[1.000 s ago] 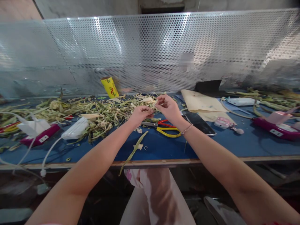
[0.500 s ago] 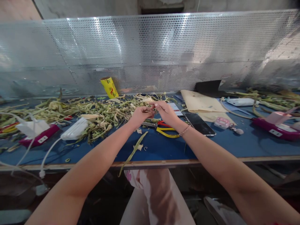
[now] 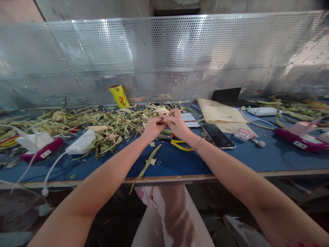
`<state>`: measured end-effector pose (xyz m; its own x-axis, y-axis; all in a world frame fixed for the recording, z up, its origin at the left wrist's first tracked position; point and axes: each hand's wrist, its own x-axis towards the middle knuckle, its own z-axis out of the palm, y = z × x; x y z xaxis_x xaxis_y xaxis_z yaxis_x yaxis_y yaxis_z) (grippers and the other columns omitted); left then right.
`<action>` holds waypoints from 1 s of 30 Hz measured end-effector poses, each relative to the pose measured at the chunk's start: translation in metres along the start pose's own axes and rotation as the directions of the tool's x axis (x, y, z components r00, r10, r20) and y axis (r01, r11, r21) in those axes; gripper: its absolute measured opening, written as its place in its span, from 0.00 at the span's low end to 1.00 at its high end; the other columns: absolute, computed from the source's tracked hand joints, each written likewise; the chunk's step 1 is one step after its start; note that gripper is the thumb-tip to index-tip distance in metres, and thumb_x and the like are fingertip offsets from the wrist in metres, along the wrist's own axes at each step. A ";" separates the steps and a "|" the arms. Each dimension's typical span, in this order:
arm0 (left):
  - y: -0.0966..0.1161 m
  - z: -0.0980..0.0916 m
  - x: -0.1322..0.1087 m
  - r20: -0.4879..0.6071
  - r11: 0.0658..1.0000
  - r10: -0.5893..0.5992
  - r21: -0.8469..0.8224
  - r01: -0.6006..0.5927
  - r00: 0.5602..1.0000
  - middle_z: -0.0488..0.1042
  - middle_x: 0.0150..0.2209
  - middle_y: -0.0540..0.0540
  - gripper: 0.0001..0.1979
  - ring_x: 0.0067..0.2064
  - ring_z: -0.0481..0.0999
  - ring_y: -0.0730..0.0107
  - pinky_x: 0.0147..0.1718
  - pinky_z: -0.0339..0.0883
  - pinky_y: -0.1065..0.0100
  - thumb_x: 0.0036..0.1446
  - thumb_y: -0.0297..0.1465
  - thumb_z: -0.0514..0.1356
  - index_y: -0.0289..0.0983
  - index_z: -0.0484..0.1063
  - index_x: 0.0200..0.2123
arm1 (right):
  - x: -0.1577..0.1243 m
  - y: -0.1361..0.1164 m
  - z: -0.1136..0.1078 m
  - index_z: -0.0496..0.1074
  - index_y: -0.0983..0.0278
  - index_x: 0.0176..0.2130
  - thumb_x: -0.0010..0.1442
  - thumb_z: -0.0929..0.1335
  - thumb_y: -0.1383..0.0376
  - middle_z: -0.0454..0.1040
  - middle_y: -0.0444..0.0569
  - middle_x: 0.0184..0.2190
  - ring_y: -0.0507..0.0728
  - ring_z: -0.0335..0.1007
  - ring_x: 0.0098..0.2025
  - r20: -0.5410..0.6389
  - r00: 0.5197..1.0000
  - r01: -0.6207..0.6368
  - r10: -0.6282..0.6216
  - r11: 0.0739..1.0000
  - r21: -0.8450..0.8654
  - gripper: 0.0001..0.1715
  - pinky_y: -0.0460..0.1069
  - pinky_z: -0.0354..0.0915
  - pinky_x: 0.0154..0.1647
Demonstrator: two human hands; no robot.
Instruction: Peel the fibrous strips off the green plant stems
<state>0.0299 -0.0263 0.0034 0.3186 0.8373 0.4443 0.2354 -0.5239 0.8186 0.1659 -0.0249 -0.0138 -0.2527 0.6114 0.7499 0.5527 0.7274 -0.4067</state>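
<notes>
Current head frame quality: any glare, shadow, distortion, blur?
Head view: bright glare streaks on the perforated metal screen; head view, under the table: deep shadow swallows detail; head view, lower right: right forearm looks stretched, probably wide-angle; head view, centre: left hand and right hand overlap, fingertip detail too small to tell.

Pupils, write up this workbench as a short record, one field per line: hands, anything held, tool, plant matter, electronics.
Hands: left hand and right hand meet at the fingers
Held: cannot be told; fingers hide it
Tool: scissors with yellow handle, partly hidden by the right hand
Plant matter: heap of scraps beyond and left of the hands; green strip overhanging the front edge of the blue table
Electronics: dark phone right of the hands
</notes>
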 end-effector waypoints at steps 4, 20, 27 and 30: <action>0.002 0.001 -0.001 -0.009 0.997 -0.038 0.069 0.039 0.999 0.63 0.13 0.54 0.05 0.20 0.62 0.77 0.21 0.56 0.72 0.37 0.24 0.57 0.33 0.67 0.14 | -0.001 -0.004 -0.001 0.68 0.53 0.50 0.60 0.59 0.60 0.55 0.51 0.37 0.58 0.54 0.43 0.009 1.000 0.011 -0.011 0.999 -0.044 0.19 0.59 0.58 0.48; -0.013 0.013 -0.002 -0.025 0.885 -0.038 -0.465 0.022 0.999 0.72 0.22 0.49 0.10 0.27 0.70 0.74 0.33 0.66 0.68 0.41 0.33 0.64 0.33 0.75 0.28 | -0.003 -0.013 -0.001 0.59 0.58 0.57 0.60 0.47 0.47 0.56 0.53 0.45 0.58 0.51 0.54 0.076 0.983 -0.177 0.166 0.967 0.182 0.36 0.58 0.49 0.59; -0.010 0.015 -0.001 0.020 0.801 -0.091 -0.592 0.086 0.996 0.71 0.23 0.50 0.12 0.26 0.69 0.78 0.33 0.66 0.71 0.39 0.36 0.66 0.34 0.74 0.26 | -0.003 -0.009 0.001 0.58 0.57 0.58 0.57 0.41 0.43 0.55 0.52 0.50 0.60 0.52 0.54 0.124 0.968 -0.248 0.217 0.888 0.386 0.42 0.60 0.54 0.56; -0.004 0.016 -0.002 0.040 0.761 -0.095 -0.642 0.098 0.995 0.70 0.21 0.51 0.13 0.26 0.68 0.79 0.32 0.66 0.71 0.38 0.39 0.66 0.34 0.73 0.24 | -0.001 -0.008 0.003 0.58 0.57 0.57 0.57 0.41 0.44 0.55 0.51 0.51 0.59 0.57 0.50 0.160 0.957 -0.291 0.243 0.811 0.508 0.42 0.56 0.62 0.48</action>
<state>0.0429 -0.0284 -0.0068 0.3310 0.8763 0.3500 -0.3788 -0.2163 0.8998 0.1595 -0.0300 -0.0131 -0.2351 0.8115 0.5350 0.1186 0.5703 -0.8128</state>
